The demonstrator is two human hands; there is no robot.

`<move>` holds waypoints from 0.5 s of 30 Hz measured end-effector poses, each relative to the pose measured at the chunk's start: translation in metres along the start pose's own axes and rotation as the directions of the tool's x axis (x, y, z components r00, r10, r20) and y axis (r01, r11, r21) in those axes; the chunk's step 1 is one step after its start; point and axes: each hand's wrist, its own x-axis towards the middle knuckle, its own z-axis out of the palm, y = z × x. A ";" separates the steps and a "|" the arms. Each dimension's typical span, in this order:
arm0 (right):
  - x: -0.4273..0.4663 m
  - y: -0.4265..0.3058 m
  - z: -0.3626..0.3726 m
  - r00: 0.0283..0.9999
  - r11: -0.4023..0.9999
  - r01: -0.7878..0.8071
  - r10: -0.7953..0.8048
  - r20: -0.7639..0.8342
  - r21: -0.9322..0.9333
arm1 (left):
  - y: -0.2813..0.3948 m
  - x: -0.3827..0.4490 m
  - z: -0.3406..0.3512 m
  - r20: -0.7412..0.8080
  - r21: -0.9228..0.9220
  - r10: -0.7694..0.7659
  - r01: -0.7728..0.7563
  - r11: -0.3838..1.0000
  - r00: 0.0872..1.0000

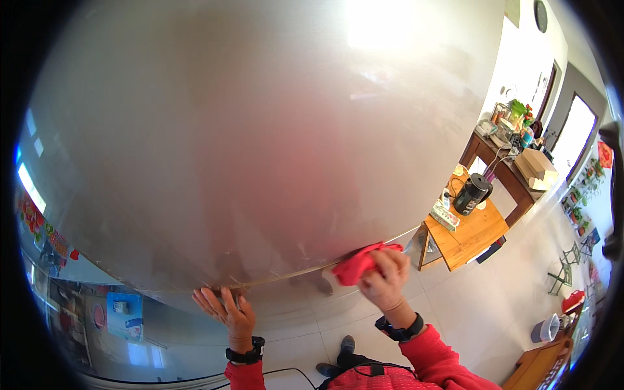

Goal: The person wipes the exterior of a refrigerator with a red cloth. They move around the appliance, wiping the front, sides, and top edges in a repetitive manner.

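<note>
A large, smooth grey panel (273,170) with a dull metallic sheen fills most of the view, with blurred reddish reflections in it. My right hand (387,280) grips a crumpled red cloth (353,268) against the panel's lower edge, right of the middle. Farther left, my left hand (229,314) rests its fingers at the same edge, fingers slightly apart and no loose object in it. Black bands circle both wrists.
To the right, a small wooden table (480,231) bears a dark electric kettle (470,195) and a tissue box (444,217). Behind it, a cluttered brown table (524,183) carries an open cardboard box (536,168). A waste bin (546,329) and folding stools (563,275) stand farther right.
</note>
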 end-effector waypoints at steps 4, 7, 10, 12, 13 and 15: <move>-0.007 0.038 -0.008 0.960 0.963 -0.269 0.265 -0.090 -0.028 | 0.005 -0.001 -0.001 0.027 -0.002 -0.036 0.036 0.999 0.999; -0.016 0.043 -0.004 0.914 0.923 -0.381 0.385 -0.127 0.052 | 0.010 0.002 0.000 0.006 -0.013 -0.062 0.062 0.998 0.998; -0.030 0.035 0.007 0.879 0.887 -0.426 0.452 -0.149 0.176 | 0.011 0.004 0.000 -0.019 0.002 -0.045 0.045 0.999 0.999; -0.041 0.027 0.012 0.880 0.887 -0.433 0.455 -0.138 0.164 | 0.012 0.004 -0.002 0.001 0.012 -0.051 0.051 0.999 0.999; -0.046 0.021 0.013 0.908 0.911 -0.375 0.398 -0.130 0.173 | 0.011 0.003 -0.004 0.018 0.024 -0.032 0.032 0.999 0.999; -0.051 0.009 0.015 0.949 0.940 -0.289 0.307 -0.074 0.182 | 0.010 0.002 -0.008 0.032 0.036 -0.043 0.041 0.998 0.999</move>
